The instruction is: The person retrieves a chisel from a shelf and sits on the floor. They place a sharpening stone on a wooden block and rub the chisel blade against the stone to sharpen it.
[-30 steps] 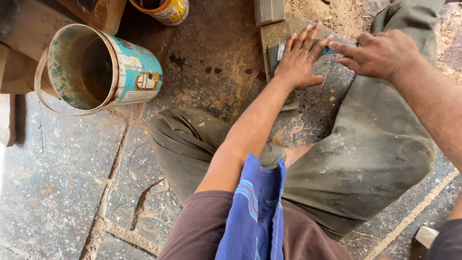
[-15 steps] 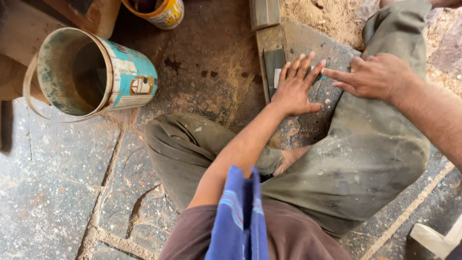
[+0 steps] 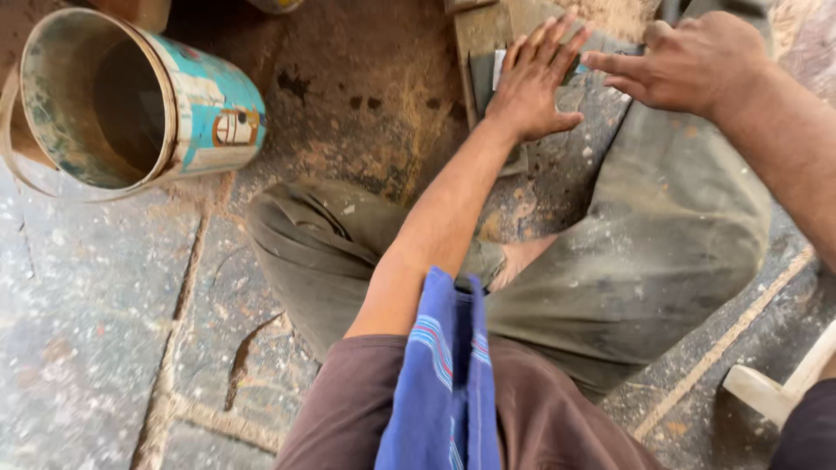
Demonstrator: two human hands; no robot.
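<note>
Since a second ago both hands have slid up toward the top edge. Left hand (image 3: 533, 83) lies flat, fingers spread, pinning a flat wooden piece (image 3: 488, 39) to the stone floor (image 3: 113, 348), probably to steady it. Right hand (image 3: 688, 61) points loosely curled fingers at it, gripping nothing. Paint tin (image 3: 131, 100) lies well apart.

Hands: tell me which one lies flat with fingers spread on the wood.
The left hand: palm down, fingers fanned on the wooden piece. The right hand is bunched instead, with one finger pointing toward the left hand's fingertips.
</note>
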